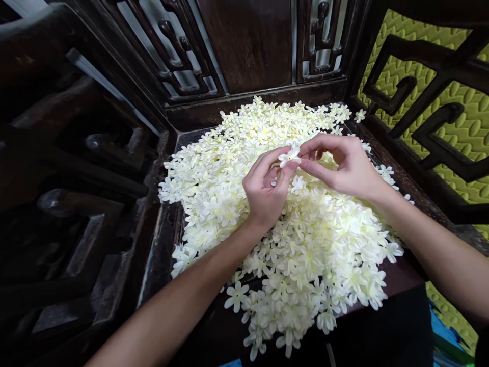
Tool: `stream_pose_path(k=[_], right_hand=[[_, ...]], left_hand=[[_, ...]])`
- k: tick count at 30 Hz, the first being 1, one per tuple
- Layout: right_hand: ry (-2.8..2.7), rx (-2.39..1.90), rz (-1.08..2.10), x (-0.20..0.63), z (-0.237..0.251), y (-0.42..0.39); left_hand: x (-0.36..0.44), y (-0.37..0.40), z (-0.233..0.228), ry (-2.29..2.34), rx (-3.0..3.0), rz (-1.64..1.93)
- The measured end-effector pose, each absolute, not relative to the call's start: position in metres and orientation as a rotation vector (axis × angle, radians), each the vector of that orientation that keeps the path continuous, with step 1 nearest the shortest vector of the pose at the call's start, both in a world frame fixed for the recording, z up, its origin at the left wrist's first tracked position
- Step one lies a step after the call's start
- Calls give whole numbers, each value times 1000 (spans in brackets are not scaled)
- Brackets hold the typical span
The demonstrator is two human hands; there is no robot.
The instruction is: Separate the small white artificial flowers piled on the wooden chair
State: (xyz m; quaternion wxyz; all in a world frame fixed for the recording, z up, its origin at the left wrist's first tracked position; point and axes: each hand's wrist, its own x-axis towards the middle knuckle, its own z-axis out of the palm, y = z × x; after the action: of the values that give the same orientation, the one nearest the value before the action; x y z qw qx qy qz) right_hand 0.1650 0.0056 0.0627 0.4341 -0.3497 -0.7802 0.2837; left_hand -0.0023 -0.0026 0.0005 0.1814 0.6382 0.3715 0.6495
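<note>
Between my two hands, above a heap of flowers, is one small white flower (289, 157). My left hand (267, 181) pinches it between thumb and fingers from the left. From the right, the thumb and forefinger of my right hand (340, 165) close on its edge; the other fingers curl in behind. Another white flower shows partly inside the curl of my left palm. Below both hands spreads a large pile of white and pale yellow flowers (221, 199), whose petals look like artificial ones. It covers most of a dark wooden seat (164, 239).
A carved dark wooden backrest (248, 46) rises behind the pile. Openwork armrests stand at the left (76, 204) and right (439, 117). Yellow-green quilted fabric (458, 107) shows through the right one. Flowers overhang the seat's front edge, and a single loose flower (359, 115) lies at the back right.
</note>
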Motion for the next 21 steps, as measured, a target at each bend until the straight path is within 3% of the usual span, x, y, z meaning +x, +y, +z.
stream_pose_path(k=[11,21], right_hand=[[-1916,-842,822,163,67,2],[-1811,-996,670,163,59,9]], left_hand=[[-2,0,-1,936,1806,1793],[-2,1,-1,1047,1851,1677]])
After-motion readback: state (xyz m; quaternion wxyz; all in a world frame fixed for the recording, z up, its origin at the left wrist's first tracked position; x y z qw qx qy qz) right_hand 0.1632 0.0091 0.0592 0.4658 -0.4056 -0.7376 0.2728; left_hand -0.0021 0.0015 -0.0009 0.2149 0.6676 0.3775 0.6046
